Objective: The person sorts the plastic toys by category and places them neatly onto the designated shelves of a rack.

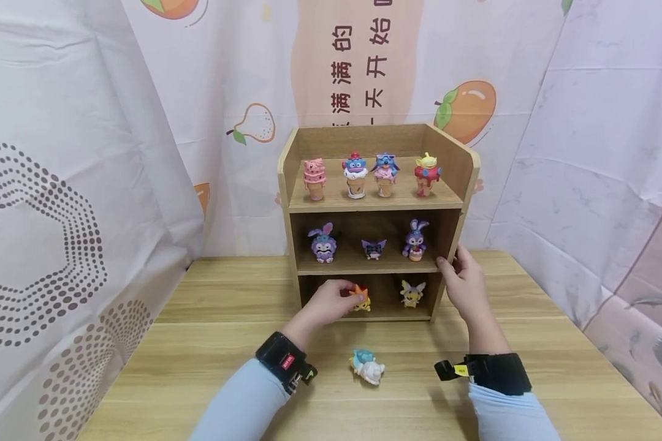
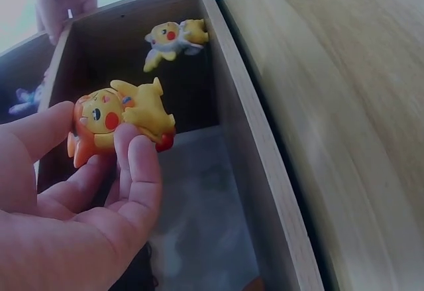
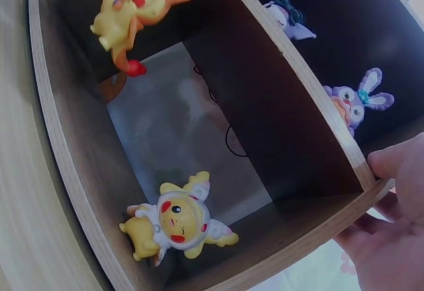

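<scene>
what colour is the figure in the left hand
Yellow and orange toy figure with red cheeks; left wrist view.

Orange-yellow figurine (image 2: 119, 122) (red-cheeked) sits tilted inside bottom compartment.

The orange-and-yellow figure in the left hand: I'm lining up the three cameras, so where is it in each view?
Head: orange-and-yellow figure, bottom shelf, left of centre.
Left wrist: centre-left, in the left hand.
Right wrist: top left.
Shared landmark: the white-hooded yellow figure on that shelf.

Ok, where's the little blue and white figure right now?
In the head view the blue and white figure lies on its side on the wooden table, in front of the shelf, between the two wrists.
</scene>
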### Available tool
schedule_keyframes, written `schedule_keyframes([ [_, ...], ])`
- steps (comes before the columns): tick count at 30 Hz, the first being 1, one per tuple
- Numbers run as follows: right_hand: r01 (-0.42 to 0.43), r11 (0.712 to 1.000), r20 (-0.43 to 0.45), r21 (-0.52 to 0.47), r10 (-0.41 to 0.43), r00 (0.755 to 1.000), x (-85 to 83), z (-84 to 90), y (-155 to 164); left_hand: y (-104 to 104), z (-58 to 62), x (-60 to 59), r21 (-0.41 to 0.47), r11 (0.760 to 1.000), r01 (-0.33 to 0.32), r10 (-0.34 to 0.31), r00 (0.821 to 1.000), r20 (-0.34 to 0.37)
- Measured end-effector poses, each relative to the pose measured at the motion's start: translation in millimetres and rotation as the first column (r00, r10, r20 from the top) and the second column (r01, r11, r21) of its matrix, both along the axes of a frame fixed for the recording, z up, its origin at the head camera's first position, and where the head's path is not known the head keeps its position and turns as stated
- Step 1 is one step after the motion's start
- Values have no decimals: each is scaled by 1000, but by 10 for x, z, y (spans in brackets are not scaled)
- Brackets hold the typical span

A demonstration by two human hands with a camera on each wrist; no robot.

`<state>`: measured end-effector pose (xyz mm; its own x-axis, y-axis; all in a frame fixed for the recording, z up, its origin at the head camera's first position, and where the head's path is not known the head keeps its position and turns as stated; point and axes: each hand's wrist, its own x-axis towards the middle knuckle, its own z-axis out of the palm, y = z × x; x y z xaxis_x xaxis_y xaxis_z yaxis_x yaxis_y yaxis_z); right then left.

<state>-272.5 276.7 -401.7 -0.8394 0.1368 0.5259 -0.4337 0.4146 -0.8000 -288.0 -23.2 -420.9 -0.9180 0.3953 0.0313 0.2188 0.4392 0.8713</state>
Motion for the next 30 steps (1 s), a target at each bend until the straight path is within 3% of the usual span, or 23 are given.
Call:
schedule_keyframes([
  [5,0,1000,6,-6,0,1000,-11,-1,2,94,-44,-86,35,999,-18,17,999,28],
  [12,-17,1000,6,-5,17,1000,164,199,-108,221,-51,-174,28,999,-21,20,1000,18],
  [18,-14,1000,-4,-20,14,1000,-11,9,0,299,-83,-232,-60,998,-31,29,999,-40],
  [21,-12,1000,-5,-24,12,1000,-8,10,-2,330,-101,-264,-94,995,-41,37,998,-45],
  [30,-24,999,-21,-20,24,999,230,271,-153,409,-91,-341,-130,991,-24,28,999,27],
])
